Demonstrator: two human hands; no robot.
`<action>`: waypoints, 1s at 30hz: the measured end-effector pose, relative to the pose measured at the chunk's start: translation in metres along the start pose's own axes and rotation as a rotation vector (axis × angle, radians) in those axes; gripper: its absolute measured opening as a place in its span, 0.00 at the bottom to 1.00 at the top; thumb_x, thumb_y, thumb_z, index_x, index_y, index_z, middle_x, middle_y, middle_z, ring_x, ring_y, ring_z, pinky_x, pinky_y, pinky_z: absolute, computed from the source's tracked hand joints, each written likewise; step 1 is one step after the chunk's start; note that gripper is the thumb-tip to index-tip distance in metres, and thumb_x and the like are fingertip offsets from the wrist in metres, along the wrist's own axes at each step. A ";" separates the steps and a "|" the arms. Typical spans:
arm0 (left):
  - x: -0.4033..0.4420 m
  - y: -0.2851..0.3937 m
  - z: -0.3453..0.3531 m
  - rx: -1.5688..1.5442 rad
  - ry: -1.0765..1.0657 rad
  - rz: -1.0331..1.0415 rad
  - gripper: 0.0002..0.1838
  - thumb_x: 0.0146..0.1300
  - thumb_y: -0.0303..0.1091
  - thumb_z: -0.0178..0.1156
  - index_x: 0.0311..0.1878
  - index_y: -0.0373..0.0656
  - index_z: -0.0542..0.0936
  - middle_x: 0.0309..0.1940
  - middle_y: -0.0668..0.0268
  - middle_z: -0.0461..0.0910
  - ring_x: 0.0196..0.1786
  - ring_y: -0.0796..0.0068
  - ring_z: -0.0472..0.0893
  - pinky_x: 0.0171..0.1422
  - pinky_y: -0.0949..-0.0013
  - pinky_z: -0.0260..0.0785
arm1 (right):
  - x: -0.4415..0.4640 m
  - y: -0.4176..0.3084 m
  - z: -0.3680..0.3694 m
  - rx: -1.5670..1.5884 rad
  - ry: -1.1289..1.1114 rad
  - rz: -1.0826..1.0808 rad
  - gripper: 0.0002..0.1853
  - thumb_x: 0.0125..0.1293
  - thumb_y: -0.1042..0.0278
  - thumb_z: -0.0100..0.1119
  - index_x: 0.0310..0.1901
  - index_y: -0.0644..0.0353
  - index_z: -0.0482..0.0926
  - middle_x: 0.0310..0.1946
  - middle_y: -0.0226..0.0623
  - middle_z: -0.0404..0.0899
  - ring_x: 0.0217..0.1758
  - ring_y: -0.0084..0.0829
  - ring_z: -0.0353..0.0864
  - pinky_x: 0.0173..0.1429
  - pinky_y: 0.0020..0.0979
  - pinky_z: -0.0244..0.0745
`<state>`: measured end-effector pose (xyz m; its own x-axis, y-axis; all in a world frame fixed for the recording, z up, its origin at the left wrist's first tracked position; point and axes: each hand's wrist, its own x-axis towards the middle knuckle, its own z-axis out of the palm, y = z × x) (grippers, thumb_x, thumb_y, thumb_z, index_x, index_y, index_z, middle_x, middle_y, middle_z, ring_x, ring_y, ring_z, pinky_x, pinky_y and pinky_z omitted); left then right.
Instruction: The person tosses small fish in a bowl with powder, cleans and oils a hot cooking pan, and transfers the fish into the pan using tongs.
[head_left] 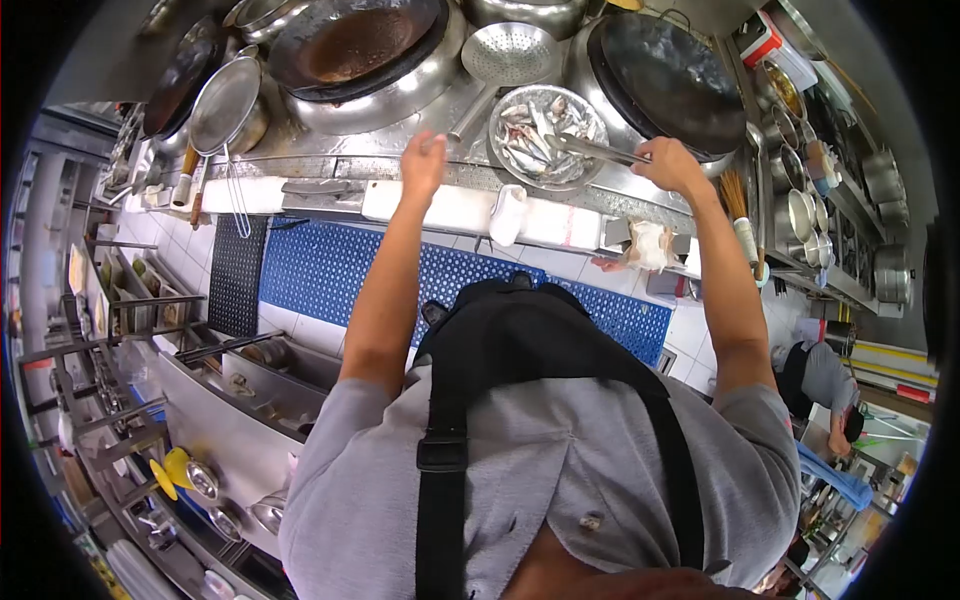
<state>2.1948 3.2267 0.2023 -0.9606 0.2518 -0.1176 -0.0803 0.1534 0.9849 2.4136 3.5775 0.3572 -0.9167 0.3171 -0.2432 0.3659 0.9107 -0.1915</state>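
Note:
My right hand [672, 168] grips the end of a long metal utensil [610, 153] that looks like tongs. Its far end rests among small silvery fish [527, 150] in a round metal bowl [497, 165]. My left hand [424, 168] is raised at the counter's front edge, left of the bowl, with its fingers loosely curled and apart and nothing visible in them. Close to its fingertips lies the handle end of a perforated metal ladle [510, 54], whose head sits behind the bowl.
Dark woks [672, 85] [350, 45] stand on both sides of the bowl. A wire strainer [226, 103] lies at the left. White cloths [508, 215] line the front edge. Pots [802, 214] fill the right shelf. Another person [822, 375] is at the far right.

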 end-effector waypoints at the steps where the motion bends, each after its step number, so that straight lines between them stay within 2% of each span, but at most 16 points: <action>1: -0.027 0.019 -0.019 -0.036 -0.042 -0.021 0.25 0.70 0.48 0.60 0.59 0.35 0.77 0.32 0.63 0.81 0.28 0.78 0.77 0.33 0.73 0.71 | -0.007 -0.004 -0.004 -0.010 0.029 0.023 0.19 0.56 0.57 0.69 0.46 0.59 0.87 0.43 0.51 0.85 0.50 0.49 0.84 0.59 0.42 0.76; 4: -0.082 -0.009 -0.074 -0.044 -0.068 -0.057 0.17 0.70 0.42 0.60 0.43 0.34 0.83 0.25 0.65 0.81 0.25 0.80 0.77 0.27 0.74 0.69 | -0.015 -0.006 -0.017 -0.023 0.037 0.067 0.18 0.56 0.57 0.69 0.47 0.56 0.87 0.44 0.49 0.85 0.51 0.48 0.84 0.59 0.42 0.76; 7: -0.130 -0.100 -0.132 0.254 0.036 -0.199 0.20 0.70 0.45 0.59 0.33 0.34 0.83 0.20 0.64 0.81 0.23 0.78 0.78 0.26 0.72 0.69 | -0.023 -0.011 -0.034 -0.073 0.081 0.029 0.19 0.55 0.57 0.70 0.47 0.54 0.87 0.45 0.47 0.85 0.52 0.47 0.83 0.60 0.42 0.76; 8: -0.148 -0.154 -0.154 0.504 0.035 0.036 0.21 0.70 0.44 0.53 0.25 0.39 0.79 0.18 0.60 0.79 0.20 0.67 0.77 0.27 0.61 0.68 | -0.024 -0.014 -0.039 -0.096 0.090 0.027 0.19 0.54 0.57 0.70 0.47 0.54 0.87 0.45 0.47 0.85 0.52 0.47 0.83 0.60 0.42 0.75; 9: -0.168 -0.177 -0.171 0.507 0.042 -0.349 0.19 0.65 0.46 0.61 0.31 0.36 0.82 0.21 0.60 0.83 0.23 0.70 0.81 0.28 0.64 0.71 | -0.023 -0.015 -0.042 -0.117 0.074 0.025 0.19 0.54 0.57 0.70 0.47 0.53 0.88 0.46 0.46 0.85 0.53 0.48 0.82 0.61 0.41 0.75; 10: -0.185 -0.270 -0.203 0.730 -0.057 -0.261 0.16 0.59 0.44 0.62 0.30 0.38 0.81 0.22 0.57 0.82 0.24 0.58 0.82 0.30 0.56 0.73 | -0.022 -0.017 -0.046 -0.111 0.058 0.035 0.19 0.54 0.58 0.70 0.47 0.53 0.88 0.46 0.46 0.85 0.53 0.48 0.82 0.61 0.41 0.75; 11: -0.215 -0.322 -0.226 1.199 -0.225 0.295 0.12 0.53 0.42 0.66 0.30 0.43 0.80 0.22 0.55 0.81 0.27 0.50 0.82 0.32 0.49 0.72 | -0.021 -0.021 -0.051 -0.106 0.042 0.044 0.18 0.54 0.58 0.70 0.47 0.54 0.88 0.46 0.46 0.85 0.53 0.48 0.82 0.61 0.41 0.75; 12: -0.253 -0.351 -0.244 1.227 -0.234 0.426 0.14 0.46 0.41 0.69 0.32 0.44 0.79 0.21 0.56 0.79 0.26 0.52 0.81 0.31 0.47 0.70 | -0.020 -0.024 -0.055 -0.103 0.026 0.052 0.18 0.54 0.58 0.70 0.47 0.54 0.88 0.46 0.46 0.85 0.53 0.48 0.82 0.61 0.41 0.75; 13: -0.286 -0.365 -0.260 1.103 -0.326 0.464 0.16 0.44 0.41 0.71 0.32 0.44 0.78 0.22 0.55 0.80 0.26 0.52 0.81 0.30 0.47 0.69 | -0.020 -0.024 -0.060 -0.103 0.068 0.037 0.18 0.54 0.59 0.70 0.46 0.54 0.88 0.46 0.46 0.85 0.53 0.48 0.82 0.60 0.41 0.75; 17: -0.374 -0.363 -0.280 0.999 -0.369 -0.055 0.13 0.49 0.40 0.68 0.29 0.44 0.76 0.19 0.58 0.77 0.23 0.56 0.78 0.26 0.52 0.66 | -0.023 -0.036 -0.086 -0.124 0.174 0.009 0.18 0.53 0.60 0.71 0.47 0.55 0.88 0.43 0.48 0.85 0.52 0.48 0.83 0.59 0.42 0.76; 23: -0.343 -0.362 -0.275 0.816 -0.224 -0.023 0.11 0.55 0.38 0.64 0.26 0.44 0.75 0.16 0.61 0.73 0.18 0.63 0.74 0.21 0.58 0.63 | -0.013 -0.062 -0.113 -0.214 0.179 -0.008 0.18 0.53 0.62 0.71 0.46 0.57 0.87 0.43 0.49 0.85 0.50 0.49 0.83 0.57 0.42 0.77; 25: -0.313 -0.353 -0.270 0.563 -0.137 -0.095 0.11 0.57 0.38 0.63 0.25 0.44 0.74 0.15 0.62 0.72 0.16 0.66 0.73 0.19 0.61 0.62 | -0.007 -0.071 -0.118 -0.245 0.160 -0.004 0.19 0.53 0.62 0.71 0.46 0.58 0.87 0.43 0.49 0.85 0.50 0.49 0.83 0.57 0.42 0.77; 26: -0.298 -0.343 -0.266 0.290 -0.080 -0.331 0.12 0.59 0.37 0.61 0.24 0.44 0.74 0.16 0.62 0.73 0.15 0.68 0.72 0.18 0.63 0.61 | -0.002 -0.075 -0.119 -0.257 0.154 -0.010 0.19 0.53 0.62 0.71 0.47 0.58 0.87 0.43 0.49 0.85 0.50 0.49 0.83 0.57 0.42 0.77; 28: -0.266 -0.320 -0.255 -0.326 0.264 -0.733 0.13 0.62 0.35 0.58 0.21 0.44 0.73 0.17 0.62 0.73 0.13 0.73 0.69 0.15 0.68 0.59 | 0.004 -0.088 -0.124 -0.265 0.209 -0.051 0.18 0.53 0.62 0.70 0.46 0.59 0.87 0.42 0.50 0.85 0.50 0.50 0.83 0.57 0.42 0.77; 29: -0.253 -0.362 -0.260 -0.018 0.203 -0.481 0.12 0.62 0.35 0.59 0.23 0.44 0.74 0.18 0.61 0.74 0.13 0.72 0.70 0.15 0.68 0.60 | 0.003 -0.100 -0.129 -0.270 0.232 -0.050 0.18 0.53 0.63 0.69 0.46 0.59 0.87 0.42 0.50 0.85 0.50 0.50 0.83 0.57 0.42 0.76; 30: -0.244 -0.341 -0.260 -0.272 0.269 -0.635 0.11 0.62 0.35 0.59 0.24 0.43 0.75 0.18 0.61 0.75 0.14 0.71 0.71 0.16 0.67 0.61 | 0.002 -0.110 -0.134 -0.276 0.252 -0.044 0.18 0.54 0.63 0.69 0.46 0.59 0.87 0.42 0.50 0.85 0.50 0.50 0.83 0.58 0.43 0.76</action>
<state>2.3876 2.8646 -0.0714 -0.7363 -0.0545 -0.6745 -0.6719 -0.0594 0.7383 2.3499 3.5131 0.5056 -0.9539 0.3000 0.0079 0.2997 0.9511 0.0751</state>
